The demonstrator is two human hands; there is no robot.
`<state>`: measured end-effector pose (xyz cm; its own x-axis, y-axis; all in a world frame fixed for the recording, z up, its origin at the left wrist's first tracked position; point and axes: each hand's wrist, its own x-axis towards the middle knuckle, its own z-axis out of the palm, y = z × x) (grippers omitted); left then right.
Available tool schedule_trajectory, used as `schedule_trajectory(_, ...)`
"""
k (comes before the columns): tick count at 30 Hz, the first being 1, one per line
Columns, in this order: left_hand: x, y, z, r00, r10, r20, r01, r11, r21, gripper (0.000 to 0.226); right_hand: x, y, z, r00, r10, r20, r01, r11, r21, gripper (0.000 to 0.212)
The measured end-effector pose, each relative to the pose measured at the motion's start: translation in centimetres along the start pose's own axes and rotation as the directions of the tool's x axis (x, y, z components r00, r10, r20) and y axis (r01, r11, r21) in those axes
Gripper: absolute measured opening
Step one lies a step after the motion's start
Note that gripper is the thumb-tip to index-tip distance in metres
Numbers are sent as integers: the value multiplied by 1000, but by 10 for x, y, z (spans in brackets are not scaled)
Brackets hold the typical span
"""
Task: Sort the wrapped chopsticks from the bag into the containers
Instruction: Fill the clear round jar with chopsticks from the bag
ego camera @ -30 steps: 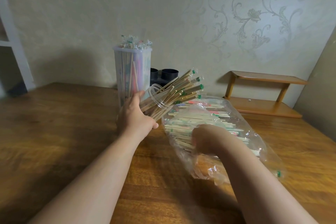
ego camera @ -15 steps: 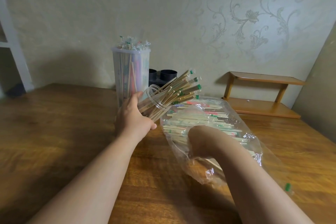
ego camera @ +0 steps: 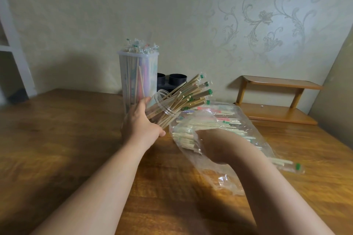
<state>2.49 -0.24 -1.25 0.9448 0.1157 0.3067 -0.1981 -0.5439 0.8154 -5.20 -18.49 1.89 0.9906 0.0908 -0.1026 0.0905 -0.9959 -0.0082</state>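
My left hand (ego camera: 139, 126) grips a clear round jar (ego camera: 165, 107), tilted with its mouth toward the right. Several green-tipped chopsticks (ego camera: 196, 93) fan out of the jar. A clear plastic bag (ego camera: 225, 114) full of wrapped chopsticks lies on the table just right of the jar. My right hand (ego camera: 214, 147) is inside the bag's mouth, fist closed and fingers hidden. One wrapped chopstick (ego camera: 286, 163) with a green end runs back under my right forearm and sticks out to the right. A tall clear container (ego camera: 137, 76) packed with wrapped chopsticks stands upright behind my left hand.
Everything rests on a wooden table (ego camera: 57, 139) set against a wallpapered wall. Two black cups (ego camera: 177, 80) stand behind the jar. A small wooden shelf (ego camera: 277, 99) sits at the back right, and a white shelving unit (ego camera: 11, 44) is at the far left.
My right hand has shifted slightly inside the bag, and the green-ended chopstick under my forearm now sticks out further to the right. My left hand keeps the jar tilted.
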Motion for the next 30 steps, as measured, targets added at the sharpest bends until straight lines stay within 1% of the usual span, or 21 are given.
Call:
schedule_trajectory(1, 0, 0, 0, 1000, -2, 2, 2, 1000, 2, 106, -2, -1, -3, 1000, 15, -27, -15, 1000, -8, 10)
schedule_trajectory(3, -1, 0, -1, 1000, -1, 0, 1, 1000, 0, 106, -7, -3, -10, 989, 48, -141, -54, 998, -40, 10)
schedule_trajectory(5, -1, 0, -2, 1000, 7, -3, -7, 1000, -13, 106, -12, -8, -15, 959, 33, -283, -60, 994, -89, 6)
schedule_trajectory(7, -1, -1, -2, 1000, 16, -6, -16, 1000, -18, 106, -16, -14, -19, 924, -10, -383, -40, 992, -123, 8)
schedule_trajectory(10, 0, 0, -1, 1000, 17, -6, -17, 1000, -3, 107, -21, -13, -25, 862, -61, -504, -29, 985, -168, 15)
schedule_trajectory(11, 0, 1, -2, 1000, 7, -1, -7, 1000, -4, 107, -22, -11, -26, 831, -71, -552, -31, 985, -172, 19)
schedule_trajectory(13, 0, 3, -2, 999, -30, 14, 30, 999, -11, 106, -25, -7, -27, 745, -114, -657, -18, 981, -191, 24)
schedule_trajectory(15, -1, 5, -3, 998, -51, 22, 52, 998, -18, 106, -24, -3, -26, 643, -156, -750, 26, 983, -183, 21)
schedule_trajectory(16, -1, 5, -3, 999, -47, 22, 47, 999, -22, 105, -23, -1, -26, 605, -168, -779, 55, 984, -169, 18)
schedule_trajectory(19, -2, 3, -3, 1000, -8, 13, 8, 1000, -25, 105, -21, -2, -24, 519, -218, -826, 150, 975, -164, 13)
schedule_trajectory(22, -4, 2, -3, 999, 28, 24, -28, 1000, -13, 104, -20, -4, -24, 389, -251, -887, 210, 961, -180, 13)
schedule_trajectory(25, -4, 2, -4, 998, 47, 33, -47, 999, -14, 104, -16, -2, -25, 270, -264, -926, 216, 954, -209, 25)
schedule_trajectory(28, -5, 2, -4, 998, 47, 38, -47, 999, -12, 104, -12, -1, -23, 185, -277, -943, 231, 945, -232, 39)
schedule_trajectory(30, -6, 3, -4, 998, 48, 39, -48, 999, -2, 103, -11, 0, -24, 96, -264, -960, 264, 936, -231, 44)
